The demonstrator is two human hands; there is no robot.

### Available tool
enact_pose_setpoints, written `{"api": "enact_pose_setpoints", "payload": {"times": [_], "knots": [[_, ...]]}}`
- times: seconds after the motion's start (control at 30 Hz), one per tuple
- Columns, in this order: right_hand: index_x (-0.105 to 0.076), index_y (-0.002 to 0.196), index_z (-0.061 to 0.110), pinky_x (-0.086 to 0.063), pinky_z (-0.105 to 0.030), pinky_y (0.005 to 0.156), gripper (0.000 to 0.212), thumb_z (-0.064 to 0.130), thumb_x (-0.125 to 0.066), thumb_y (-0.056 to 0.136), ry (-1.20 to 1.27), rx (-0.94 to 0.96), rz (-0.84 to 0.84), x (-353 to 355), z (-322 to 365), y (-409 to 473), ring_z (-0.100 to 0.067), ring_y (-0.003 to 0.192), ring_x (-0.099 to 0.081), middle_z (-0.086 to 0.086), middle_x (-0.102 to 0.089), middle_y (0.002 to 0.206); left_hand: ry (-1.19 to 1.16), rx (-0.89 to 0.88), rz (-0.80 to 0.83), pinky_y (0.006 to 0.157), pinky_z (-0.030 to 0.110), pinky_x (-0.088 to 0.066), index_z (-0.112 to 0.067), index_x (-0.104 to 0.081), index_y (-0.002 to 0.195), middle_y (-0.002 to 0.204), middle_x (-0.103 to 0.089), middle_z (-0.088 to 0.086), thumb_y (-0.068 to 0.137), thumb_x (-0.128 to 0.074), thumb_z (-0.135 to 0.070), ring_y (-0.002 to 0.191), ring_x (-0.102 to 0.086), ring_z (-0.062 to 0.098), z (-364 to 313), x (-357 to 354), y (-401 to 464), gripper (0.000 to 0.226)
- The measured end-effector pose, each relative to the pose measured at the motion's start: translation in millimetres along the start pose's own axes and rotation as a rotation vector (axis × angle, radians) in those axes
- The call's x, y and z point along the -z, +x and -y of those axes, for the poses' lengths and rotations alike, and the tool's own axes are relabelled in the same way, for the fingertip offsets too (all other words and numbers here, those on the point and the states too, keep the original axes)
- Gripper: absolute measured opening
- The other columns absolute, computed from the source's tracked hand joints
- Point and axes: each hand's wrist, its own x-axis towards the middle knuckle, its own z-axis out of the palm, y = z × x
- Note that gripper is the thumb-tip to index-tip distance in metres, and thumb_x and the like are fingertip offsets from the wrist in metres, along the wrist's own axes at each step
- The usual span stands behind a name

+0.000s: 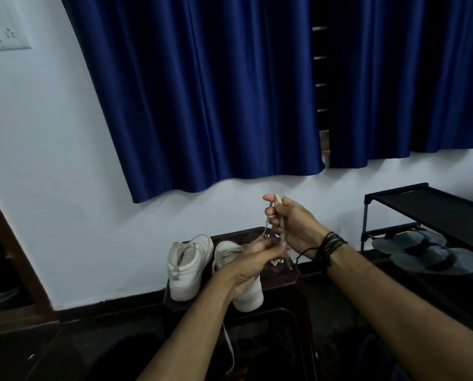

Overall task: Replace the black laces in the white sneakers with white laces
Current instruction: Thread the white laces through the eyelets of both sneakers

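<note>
White lace (274,215): upper end pinched in right hand (293,224), lower run pinched in left hand (253,259), both above the dark stool (285,281). Sneakers: two, white, on stool top; left sneaker (188,266) free, right sneaker (246,294) at the stool's near edge, under left hand. One lace tail (229,345) hangs below that edge.

We see both forearms extended forward, the right hand (290,229) raised with curled fingers pinching, the left hand (253,259) lower, fingers curled, just beside it.
</note>
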Motion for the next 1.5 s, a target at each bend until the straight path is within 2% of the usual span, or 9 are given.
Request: {"api": "enact_pose_setpoints", "payload": {"times": [0.2, 0.33, 0.47, 0.6, 0.77, 0.87, 1.27, 1.43, 1.5], "knots": [[-0.054, 0.114, 0.010, -0.031, -0.016, 0.044, 0.028, 0.007, -0.028, 0.106, 0.001, 0.008, -0.027, 6.5, 2.2, 2.0, -0.008, 0.054, -0.039, -0.001, -0.051, 0.070, -0.066, -0.002, -0.075, 0.061, 0.025, -0.037, -0.010, -0.065, 0.096, 0.056, -0.043, -0.005, 0.103, -0.052, -0.023, 0.053, -0.048, 0.010, -2.3, 4.4, 3.6, 0.020], [-0.055, 0.117, 0.008, -0.029, -0.017, 0.041, 0.029, 0.004, -0.030, 0.103, -0.212, -0.050, -0.086, 30.8, -4.6, -1.5, -0.008, 0.051, -0.037, -0.001, -0.053, 0.074, -0.042, 0.005, -0.263, 0.044, 0.019, -0.021, -0.009, -0.066, 0.087, 0.050, -0.029, -0.007, 0.105, -0.045, -0.016, 0.040, -0.026, 0.005, -3.3, 30.9, -0.8, 0.028], [-0.055, 0.111, 0.008, -0.023, -0.018, 0.039, 0.025, 0.004, -0.031, 0.103, -0.338, -0.126, -0.075, 25.8, -26.0, -4.7, -0.005, 0.042, -0.036, -0.002, -0.053, 0.073, 0.211, 0.045, -0.473, 0.043, 0.019, -0.033, -0.012, -0.069, 0.082, 0.054, -0.046, -0.005, 0.101, -0.053, -0.018, 0.044, -0.041, 0.007, 1.3, 36.1, 2.1, 0.025], [-0.061, 0.103, 0.011, -0.025, -0.020, 0.044, 0.030, 0.017, -0.032, 0.106, -0.344, -0.107, -0.021, 12.4, -34.9, -2.4, -0.008, 0.048, -0.038, -0.001, -0.056, 0.072, 0.624, 0.181, -0.711, 0.073, 0.031, -0.056, -0.015, -0.068, 0.076, 0.075, -0.070, 0.001, 0.088, -0.055, -0.041, 0.078, -0.068, 0.020, 21.3, 34.4, 15.5, 0.032], [-0.067, 0.093, 0.010, -0.028, -0.020, 0.044, 0.032, 0.016, -0.038, 0.105, -0.396, -0.020, -0.081, 23.4, -53.9, 8.3, -0.008, 0.051, -0.039, -0.001, -0.051, 0.071, 0.992, 0.259, -0.804, 0.088, 0.035, -0.048, -0.019, -0.071, 0.097, 0.106, -0.070, 0.006, 0.081, -0.038, -0.062, 0.109, -0.062, 0.030, 28.8, 19.7, 30.1, 0.057], [-0.069, 0.087, 0.010, -0.032, -0.018, 0.045, 0.032, 0.016, -0.042, 0.104, -0.400, 0.006, -0.120, 36.8, -64.4, 11.1, -0.006, 0.049, -0.042, 0.000, -0.051, 0.070, 1.101, 0.238, -0.924, 0.085, 0.034, -0.047, -0.018, -0.073, 0.093, 0.097, -0.072, 0.006, 0.090, -0.038, -0.052, 0.101, -0.065, 0.029, 40.2, 15.4, 30.5, 0.049], [-0.072, 0.088, 0.000, -0.038, -0.016, 0.058, 0.025, 0.020, -0.060, 0.096, -0.458, 0.002, -0.111, 38.9, -109.3, 24.2, 0.002, 0.055, -0.047, 0.005, -0.061, 0.062, 0.443, -0.068, -0.967, 0.069, 0.036, -0.054, -0.042, -0.064, 0.067, 0.062, -0.065, -0.012, 0.071, -0.058, -0.044, 0.069, -0.065, 0.018, 74.4, 41.9, 15.9, 0.007], [-0.073, 0.092, 0.003, -0.045, -0.026, 0.063, 0.027, 0.028, -0.063, 0.092, -0.469, -0.034, -0.114, 23.2, -121.8, 29.2, -0.007, 0.061, -0.054, -0.004, -0.069, 0.077, 0.229, -0.187, -0.940, 0.071, 0.029, -0.052, -0.035, -0.068, 0.069, 0.067, -0.070, -0.018, 0.083, -0.071, -0.011, 0.069, -0.065, 0.008, 80.1, 42.8, 4.0, 0.028], [-0.075, 0.091, 0.009, -0.045, -0.023, 0.065, 0.021, 0.019, -0.057, 0.095, -0.456, -0.041, -0.146, 18.7, -119.4, 29.9, -0.004, 0.061, -0.054, 0.009, -0.069, 0.068, 0.152, -0.195, -0.969, 0.070, 0.023, -0.050, -0.032, -0.069, 0.074, 0.069, -0.071, -0.015, 0.084, -0.071, -0.005, 0.070, -0.064, 0.005, 82.6, 44.7, 0.5, 0.030]]}}
